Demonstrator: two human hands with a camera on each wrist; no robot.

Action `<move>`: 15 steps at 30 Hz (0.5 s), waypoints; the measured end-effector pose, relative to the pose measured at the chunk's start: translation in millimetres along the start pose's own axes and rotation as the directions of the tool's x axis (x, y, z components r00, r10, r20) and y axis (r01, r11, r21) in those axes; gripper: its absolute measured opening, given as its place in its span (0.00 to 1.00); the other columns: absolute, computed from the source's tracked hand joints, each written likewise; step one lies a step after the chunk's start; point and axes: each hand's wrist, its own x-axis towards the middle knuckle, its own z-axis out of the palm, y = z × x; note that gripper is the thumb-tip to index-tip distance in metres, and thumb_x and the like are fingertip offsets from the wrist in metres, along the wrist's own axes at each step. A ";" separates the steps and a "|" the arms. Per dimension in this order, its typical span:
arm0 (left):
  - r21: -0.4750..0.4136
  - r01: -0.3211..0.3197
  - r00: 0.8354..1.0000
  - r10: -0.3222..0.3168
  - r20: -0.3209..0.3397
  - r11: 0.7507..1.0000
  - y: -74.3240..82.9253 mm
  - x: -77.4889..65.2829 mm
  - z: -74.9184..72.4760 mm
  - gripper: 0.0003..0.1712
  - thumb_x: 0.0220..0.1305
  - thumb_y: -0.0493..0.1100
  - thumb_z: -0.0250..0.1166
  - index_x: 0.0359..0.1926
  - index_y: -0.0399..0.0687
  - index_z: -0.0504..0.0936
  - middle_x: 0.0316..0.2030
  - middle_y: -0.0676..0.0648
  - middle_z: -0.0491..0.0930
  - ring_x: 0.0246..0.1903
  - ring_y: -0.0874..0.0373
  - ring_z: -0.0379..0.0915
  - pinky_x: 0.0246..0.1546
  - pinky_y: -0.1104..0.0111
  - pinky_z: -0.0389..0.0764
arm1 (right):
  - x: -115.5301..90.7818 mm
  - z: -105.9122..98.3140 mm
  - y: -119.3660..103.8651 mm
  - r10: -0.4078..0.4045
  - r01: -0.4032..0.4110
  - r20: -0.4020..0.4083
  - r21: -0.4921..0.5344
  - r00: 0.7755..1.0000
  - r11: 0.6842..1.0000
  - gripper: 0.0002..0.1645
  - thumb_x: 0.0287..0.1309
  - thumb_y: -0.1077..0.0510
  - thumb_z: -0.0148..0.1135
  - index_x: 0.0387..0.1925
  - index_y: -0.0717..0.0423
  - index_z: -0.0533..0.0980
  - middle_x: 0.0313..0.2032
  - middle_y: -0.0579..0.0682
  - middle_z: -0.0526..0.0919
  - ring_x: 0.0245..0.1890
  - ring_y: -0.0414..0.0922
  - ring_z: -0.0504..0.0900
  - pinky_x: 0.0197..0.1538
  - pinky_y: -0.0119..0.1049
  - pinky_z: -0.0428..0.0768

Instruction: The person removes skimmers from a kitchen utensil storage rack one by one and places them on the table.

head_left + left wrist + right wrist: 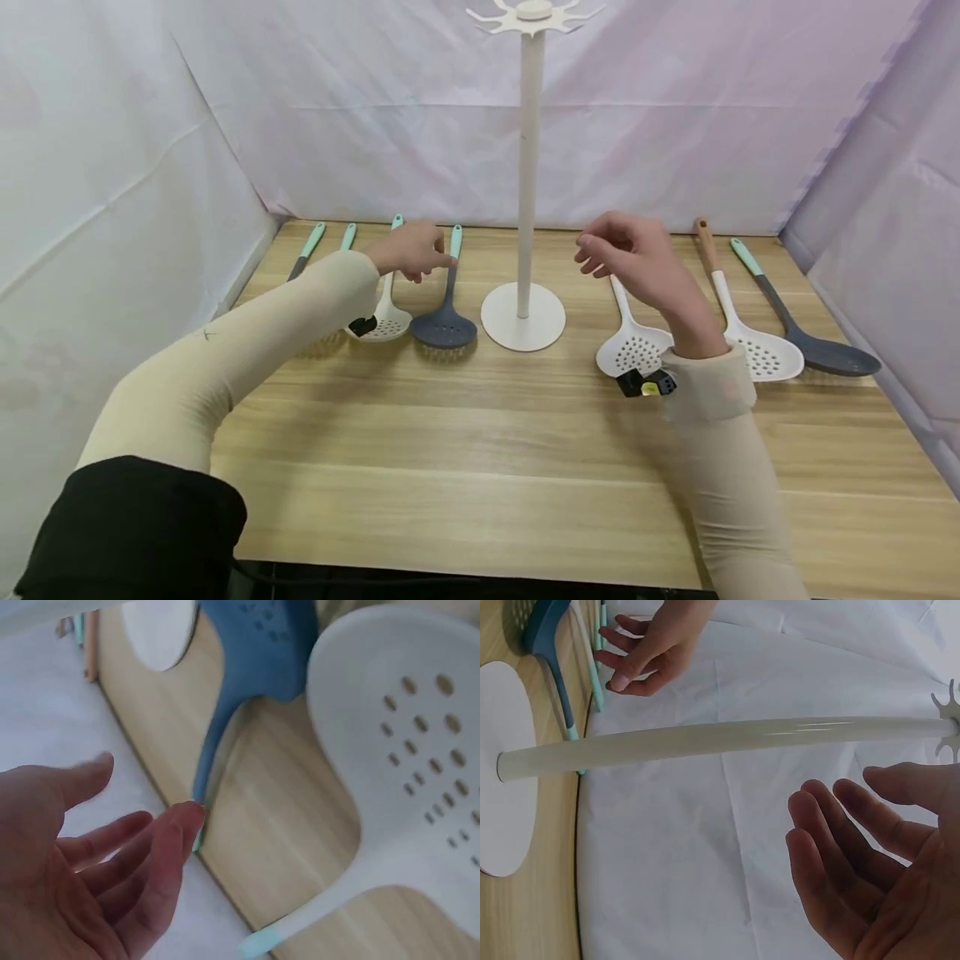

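My left hand hovers over the left group of utensils with loosely bent fingers and nothing in its grasp. Its fingertips overlap the mint-tipped handle of a dark blue-grey skimmer in the head view. A white skimmer with a mint handle end lies beside that one, large in the left wrist view. My right hand hangs in the air right of the white stand, fingers relaxed, palm empty in the right wrist view. Below it lies a white perforated skimmer, its handle partly hidden by the hand.
The stand rises from a round white base to a ring of hooks. At the right lie a wooden-handled white skimmer and a dark turner-like utensil. More mint handles show at the left. White cloth surrounds the wooden table.
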 end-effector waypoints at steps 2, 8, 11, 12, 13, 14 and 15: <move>0.014 -0.048 0.996 0.049 -0.077 0.999 3.0 -4.5 -0.4 0.12 0.67 0.48 0.58 0.39 0.43 0.79 0.32 0.41 0.81 0.28 0.47 0.80 0.25 0.62 0.80 | -5.5 -4.2 4.6 0.022 -0.023 -0.055 -0.012 0.998 1.000 0.14 0.66 0.56 0.54 0.32 0.64 0.74 0.25 0.59 0.77 0.22 0.51 0.76 0.25 0.34 0.77; 0.041 -0.187 0.933 0.191 -0.307 0.981 25.7 -32.5 11.5 0.05 0.65 0.42 0.58 0.38 0.47 0.79 0.29 0.51 0.77 0.25 0.57 0.73 0.26 0.64 0.73 | -17.6 -9.6 25.6 0.048 -0.068 -0.143 -0.139 0.989 0.988 0.25 0.63 0.58 0.53 0.13 0.61 0.59 0.10 0.47 0.53 0.11 0.45 0.49 0.20 0.38 0.58; 0.045 -0.216 0.900 0.217 -0.379 0.975 34.4 -42.3 19.0 0.06 0.66 0.45 0.58 0.38 0.49 0.78 0.29 0.53 0.77 0.23 0.59 0.73 0.23 0.65 0.73 | -16.6 -14.0 30.9 0.069 -0.093 -0.135 -0.185 0.988 0.978 0.25 0.63 0.55 0.54 0.14 0.61 0.60 0.10 0.46 0.52 0.11 0.45 0.48 0.21 0.38 0.58; 0.031 -0.213 0.896 0.208 -0.392 0.977 35.0 -43.8 20.4 0.07 0.66 0.47 0.57 0.39 0.50 0.78 0.30 0.53 0.78 0.25 0.59 0.73 0.23 0.65 0.74 | -15.4 -16.0 31.9 0.087 -0.110 -0.122 -0.201 0.989 0.973 0.23 0.64 0.53 0.54 0.17 0.60 0.64 0.09 0.47 0.54 0.10 0.45 0.50 0.20 0.38 0.59; 0.017 -0.208 0.892 0.197 -0.407 0.978 34.5 -43.9 20.8 0.09 0.66 0.49 0.57 0.40 0.50 0.77 0.31 0.52 0.78 0.27 0.60 0.74 0.24 0.65 0.75 | -13.5 -18.2 32.8 0.105 -0.125 -0.101 -0.219 0.989 0.968 0.20 0.64 0.50 0.53 0.21 0.59 0.69 0.10 0.48 0.58 0.10 0.45 0.52 0.18 0.38 0.60; -0.004 -0.202 0.889 0.182 -0.419 0.979 33.1 -43.6 20.3 0.10 0.66 0.50 0.57 0.41 0.50 0.77 0.34 0.51 0.78 0.29 0.60 0.75 0.26 0.65 0.76 | -11.3 -20.6 33.3 0.127 -0.142 -0.077 -0.238 0.989 0.961 0.17 0.65 0.48 0.53 0.28 0.57 0.72 0.11 0.50 0.62 0.10 0.46 0.56 0.17 0.38 0.62; -0.031 -0.188 0.892 0.157 -0.424 0.982 30.9 -42.8 18.7 0.13 0.66 0.52 0.56 0.42 0.50 0.76 0.36 0.50 0.79 0.32 0.59 0.76 0.29 0.64 0.77 | -8.3 -23.1 33.4 0.151 -0.159 -0.052 -0.269 0.987 0.950 0.17 0.65 0.45 0.52 0.35 0.55 0.74 0.12 0.51 0.67 0.10 0.46 0.61 0.16 0.38 0.65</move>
